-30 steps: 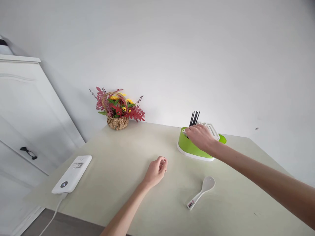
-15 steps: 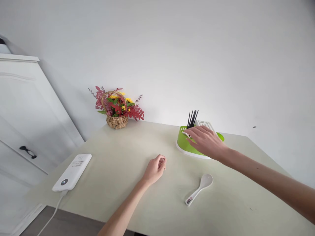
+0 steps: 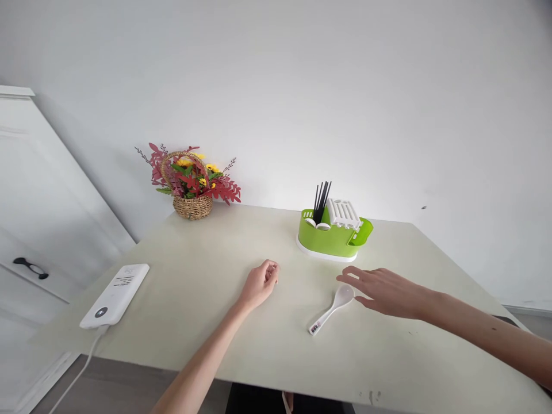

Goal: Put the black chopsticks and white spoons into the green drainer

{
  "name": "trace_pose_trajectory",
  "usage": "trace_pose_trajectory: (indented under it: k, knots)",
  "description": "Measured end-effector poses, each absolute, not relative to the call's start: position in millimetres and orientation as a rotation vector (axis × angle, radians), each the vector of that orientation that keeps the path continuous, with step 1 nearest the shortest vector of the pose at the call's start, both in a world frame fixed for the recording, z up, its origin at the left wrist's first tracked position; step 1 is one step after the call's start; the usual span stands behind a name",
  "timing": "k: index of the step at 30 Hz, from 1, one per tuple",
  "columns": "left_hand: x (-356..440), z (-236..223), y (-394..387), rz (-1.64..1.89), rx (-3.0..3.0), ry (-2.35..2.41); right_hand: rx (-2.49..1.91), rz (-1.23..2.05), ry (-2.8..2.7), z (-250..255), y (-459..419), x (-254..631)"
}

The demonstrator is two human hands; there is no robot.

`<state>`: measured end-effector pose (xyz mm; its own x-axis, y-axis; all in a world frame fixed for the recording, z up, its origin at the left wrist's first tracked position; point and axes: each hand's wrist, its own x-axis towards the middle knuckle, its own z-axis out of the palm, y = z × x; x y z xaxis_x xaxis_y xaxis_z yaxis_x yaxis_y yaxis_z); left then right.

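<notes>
A white spoon [image 3: 331, 309] with a printed label on its handle lies on the pale table [image 3: 194, 293]. Just right of its bowl hovers my right hand [image 3: 383, 290], fingers apart and holding nothing. My left hand [image 3: 261, 283] rests on the table left of the spoon, its fingers curled in; whether anything is inside them is hidden. Behind both hands stands a green utensil holder [image 3: 323, 238] with a white base and a white slotted top. Several black chopsticks [image 3: 321, 202] stand upright in it, beside two white spoons [image 3: 322, 226] whose bowls show at the rim.
A wicker basket of artificial flowers [image 3: 192, 206] stands at the back left, by the wall. Near the left edge lies a white power bank [image 3: 115, 296] with a cable [image 3: 81, 371] running off the table. A white cabinet [image 3: 47, 201] is to the left.
My right hand has come away from the green holder, down and toward me to the loose spoon. The view has shifted slightly right. My left hand stays curled on the table.
</notes>
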<state>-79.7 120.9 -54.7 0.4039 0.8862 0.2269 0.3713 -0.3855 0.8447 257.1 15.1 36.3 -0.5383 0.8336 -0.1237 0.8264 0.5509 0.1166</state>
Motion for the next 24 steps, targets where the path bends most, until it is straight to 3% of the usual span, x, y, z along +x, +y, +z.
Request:
trace_pose_trajectory:
  k: [8,13,24]
  knots:
    - [-80,-49,118,0.901,1.948,1.109,1.406,0.006,2.612,9,10,264]
    - [-81,-48,115,0.916,1.952,1.105,1.296,0.174,2.656,-6,8,252]
    - [-81,-49,115,0.905,1.948,1.112,1.27,0.17,2.665,5,9,242]
